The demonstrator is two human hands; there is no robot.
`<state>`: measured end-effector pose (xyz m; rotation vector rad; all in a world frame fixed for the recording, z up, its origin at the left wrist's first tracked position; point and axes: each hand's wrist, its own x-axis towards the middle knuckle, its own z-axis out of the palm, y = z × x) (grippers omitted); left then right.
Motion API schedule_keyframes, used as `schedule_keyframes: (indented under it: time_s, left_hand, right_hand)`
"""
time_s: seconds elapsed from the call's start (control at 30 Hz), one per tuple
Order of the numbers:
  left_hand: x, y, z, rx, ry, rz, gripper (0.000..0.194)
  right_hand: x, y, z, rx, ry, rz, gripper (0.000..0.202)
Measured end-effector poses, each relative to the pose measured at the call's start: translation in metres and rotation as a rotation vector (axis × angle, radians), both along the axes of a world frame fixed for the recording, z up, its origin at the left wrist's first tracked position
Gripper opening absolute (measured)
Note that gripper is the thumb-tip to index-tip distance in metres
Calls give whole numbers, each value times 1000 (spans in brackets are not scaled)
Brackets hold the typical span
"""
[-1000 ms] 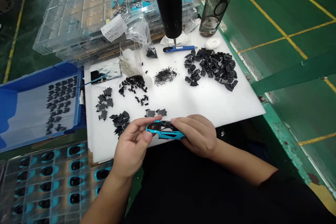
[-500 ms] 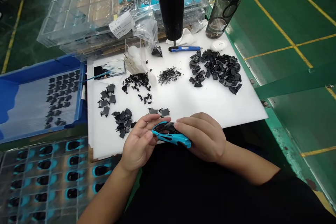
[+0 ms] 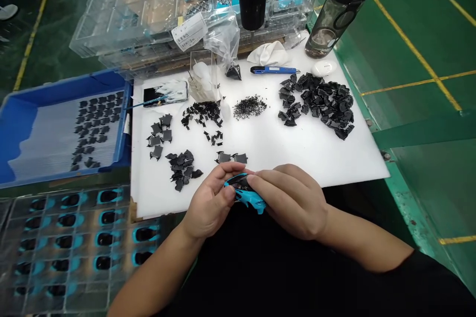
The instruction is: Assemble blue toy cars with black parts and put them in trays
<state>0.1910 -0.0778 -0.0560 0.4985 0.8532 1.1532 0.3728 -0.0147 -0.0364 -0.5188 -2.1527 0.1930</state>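
White board lies within reach. Left hand and right hand grip opposite ends of the blue-and-black car shell at its near edge, probably to steady it; black parts and tiny black pieces heaped apart, likely for easy picking.

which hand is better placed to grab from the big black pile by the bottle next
Right, I'd judge: the right hand is nearer the big black pile than the left hand. Both have fingers on the blue car body, so the left would probably need to hold it alone.
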Motion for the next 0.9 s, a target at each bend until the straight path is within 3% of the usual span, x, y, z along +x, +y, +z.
schedule_keyframes:
  time_s: [0.33,0.63,0.73,0.9]
  left_hand:
    - [-3,3,6,-122,13,-29,44]
    - [-5,3,4,-66,0,-78,49]
    - [-7,0,0,82,176,-117,62]
    - [-18,-1,-5,677,916,96,61]
  right_hand:
    - [1,2,0,-6,-23,40,20]
    - [1,3,6,4,-23,65,20]
    - [5,3,4,-8,-27,53,22]
    - [8,2,-8,-182,82,50,24]
